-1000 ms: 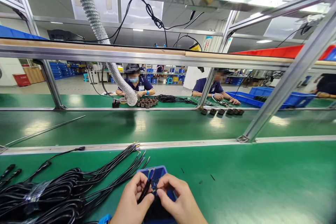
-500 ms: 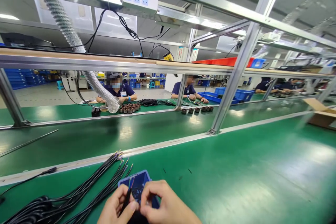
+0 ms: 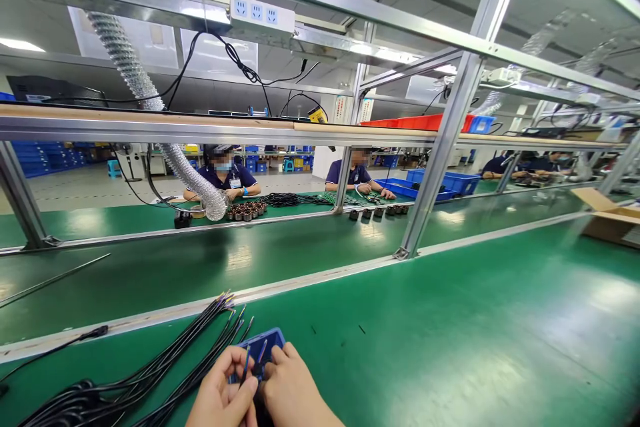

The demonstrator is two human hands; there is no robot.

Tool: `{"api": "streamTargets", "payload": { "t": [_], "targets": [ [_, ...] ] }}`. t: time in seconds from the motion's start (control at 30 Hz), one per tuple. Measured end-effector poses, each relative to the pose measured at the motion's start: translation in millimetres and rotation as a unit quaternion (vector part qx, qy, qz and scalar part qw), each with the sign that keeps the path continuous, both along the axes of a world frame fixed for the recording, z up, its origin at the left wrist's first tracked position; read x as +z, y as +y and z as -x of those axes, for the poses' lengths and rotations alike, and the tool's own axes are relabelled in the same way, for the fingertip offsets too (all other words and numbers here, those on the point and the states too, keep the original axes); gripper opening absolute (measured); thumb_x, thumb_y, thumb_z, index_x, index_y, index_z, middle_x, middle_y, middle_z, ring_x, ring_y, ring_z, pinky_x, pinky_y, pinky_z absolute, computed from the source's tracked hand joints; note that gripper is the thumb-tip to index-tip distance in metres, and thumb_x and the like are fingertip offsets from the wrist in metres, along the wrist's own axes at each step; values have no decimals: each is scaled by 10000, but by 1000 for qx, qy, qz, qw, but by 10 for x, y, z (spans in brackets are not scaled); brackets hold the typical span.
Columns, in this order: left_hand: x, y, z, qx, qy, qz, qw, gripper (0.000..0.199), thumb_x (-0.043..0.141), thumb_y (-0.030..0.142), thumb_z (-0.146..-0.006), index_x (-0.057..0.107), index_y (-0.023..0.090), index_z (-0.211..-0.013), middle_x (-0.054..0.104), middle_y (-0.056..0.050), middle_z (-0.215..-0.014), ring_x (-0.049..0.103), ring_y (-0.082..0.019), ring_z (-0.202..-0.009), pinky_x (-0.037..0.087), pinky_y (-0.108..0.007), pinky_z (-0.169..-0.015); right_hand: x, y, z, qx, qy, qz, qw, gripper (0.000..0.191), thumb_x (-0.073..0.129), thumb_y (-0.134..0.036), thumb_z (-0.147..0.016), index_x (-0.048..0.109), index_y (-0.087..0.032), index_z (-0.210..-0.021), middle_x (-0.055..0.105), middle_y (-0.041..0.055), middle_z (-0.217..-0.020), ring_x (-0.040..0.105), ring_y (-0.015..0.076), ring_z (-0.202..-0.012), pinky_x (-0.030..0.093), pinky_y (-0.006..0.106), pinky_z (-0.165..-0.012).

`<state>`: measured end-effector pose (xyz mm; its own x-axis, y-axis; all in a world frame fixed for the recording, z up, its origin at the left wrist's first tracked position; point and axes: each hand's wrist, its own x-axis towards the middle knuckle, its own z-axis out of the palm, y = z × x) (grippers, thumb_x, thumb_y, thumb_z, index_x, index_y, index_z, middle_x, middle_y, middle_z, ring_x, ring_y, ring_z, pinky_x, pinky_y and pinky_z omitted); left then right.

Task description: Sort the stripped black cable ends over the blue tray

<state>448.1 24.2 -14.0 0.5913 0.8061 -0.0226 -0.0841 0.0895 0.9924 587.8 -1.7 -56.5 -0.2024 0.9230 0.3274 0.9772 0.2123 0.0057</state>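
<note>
My left hand [image 3: 225,387] pinches a black cable [image 3: 245,372] between thumb and fingers, its thin coloured wire ends pointing up. Beside it my right hand [image 3: 295,383] bends over a small blue bin [image 3: 277,333], fingers curled downward; what they hold, if anything, is hidden. A second set of coloured wire tips [image 3: 263,351] rises between the two hands. Small black pieces lie in the bin, mostly covered by my hands. Left of my hands, a bundle of black cables [image 3: 165,353] with bared coloured ends rests on the green bench.
A metal post [image 3: 440,160] and rail stand beyond the bench's far edge. At far right sits an open cardboard box [image 3: 613,223]. Across the line, co-workers sit near copper-coloured coils [image 3: 246,211] and blue trays [image 3: 445,181]. A flexible duct [image 3: 187,173] hangs at left.
My right hand has turned knuckles-up and moved slightly left, its fingers now down at the bin. The wire tips have spread apart. The left hand keeps its pinch on the cable.
</note>
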Motion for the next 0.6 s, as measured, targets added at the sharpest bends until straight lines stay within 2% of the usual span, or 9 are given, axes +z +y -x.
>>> {"api": "streamTargets", "payload": {
  "t": [0.07,0.17,0.27,0.33,0.4,0.5,0.6],
  "targets": [
    [-29,30,-13,14,0,-4,1000,565,696,695,-650,542,192,-856,577,59,-553,323,-11,-277,184,-148,-326,8,-24,-1,5,5,2,1000,100,778,-233,-739,730,-203,-656,731,53,-679,624,235,-740,477,335,-683],
    [-89,86,-29,5,16,1,1000,572,662,716,-666,571,171,-814,501,76,-450,272,-10,-266,162,-160,-330,114,-128,-7,11,20,6,1000,130,804,-311,-706,723,-213,-734,733,26,-752,626,208,-711,465,283,-618],
    [-96,105,-27,-19,25,11,999,572,670,716,-650,588,166,-784,489,63,-390,316,-48,-292,208,-167,-323,263,-238,-19,3,119,-14,993,23,687,-213,-818,704,-223,-807,715,4,-788,631,173,-732,459,238,-624],
    [-44,84,-11,-18,12,16,1000,527,701,672,-651,577,171,-758,517,47,-409,363,-65,-341,260,-162,-342,355,-283,-41,5,230,-44,972,169,553,-133,-884,692,-218,-836,706,13,-817,631,166,-768,466,233,-674],
    [29,52,9,-10,-2,20,1000,462,722,604,-669,555,179,-737,521,51,-444,369,-65,-379,274,-154,-360,419,-298,-74,14,328,-66,942,221,487,-131,-910,687,-210,-862,705,26,-836,632,170,-785,475,243,-709],
    [96,26,23,-11,3,24,1000,383,714,522,-705,532,185,-723,473,74,-446,319,-56,-385,245,-147,-361,456,-291,-112,10,438,-69,896,184,538,-252,-917,690,-196,-830,684,24,-761,617,161,-684,473,228,-626],
    [79,41,17,-17,13,33,999,394,699,539,-704,514,192,-720,440,85,-432,294,-53,-374,225,-150,-354,467,-298,-117,-4,511,-70,857,291,553,-387,-919,659,-183,-742,623,9,-673,563,140,-579,440,208,-524]
  ]
}}
